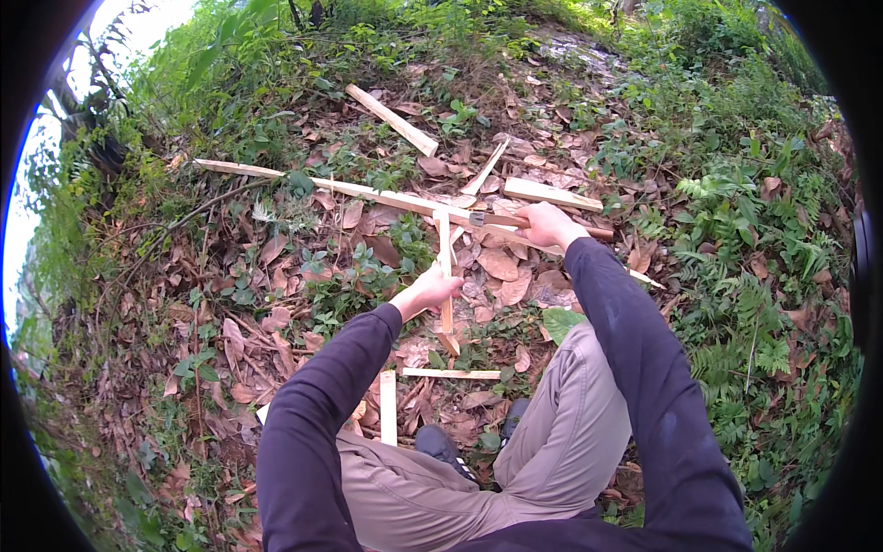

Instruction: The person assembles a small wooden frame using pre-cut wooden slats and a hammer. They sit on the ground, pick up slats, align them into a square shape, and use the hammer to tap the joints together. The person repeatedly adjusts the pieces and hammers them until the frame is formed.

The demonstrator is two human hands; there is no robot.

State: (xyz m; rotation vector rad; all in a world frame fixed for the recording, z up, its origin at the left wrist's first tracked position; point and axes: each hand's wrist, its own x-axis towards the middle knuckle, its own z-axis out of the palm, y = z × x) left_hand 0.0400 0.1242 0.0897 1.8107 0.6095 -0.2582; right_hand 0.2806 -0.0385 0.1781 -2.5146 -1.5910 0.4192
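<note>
My left hand (430, 290) is closed around a short wooden strip (444, 241), whose far end meets a long wooden strip (368, 192) lying across the ground. In my right hand (549, 226) is a hammer with a brown wooden handle (503, 220). Its small metal head (476, 218) is just right of where the two strips meet. Whether the head touches the wood, I cannot tell. A nail, if there is one at the joint, is too small to make out.
Loose wood pieces lie around: a thick one (394, 120) at the back, a board (552, 194) beyond my right hand, a thin strip (451, 373) and a pale piece (388, 408) near my shoes (446, 453). Dry leaves (498, 264) cover the ground, with green plants (727, 230) around.
</note>
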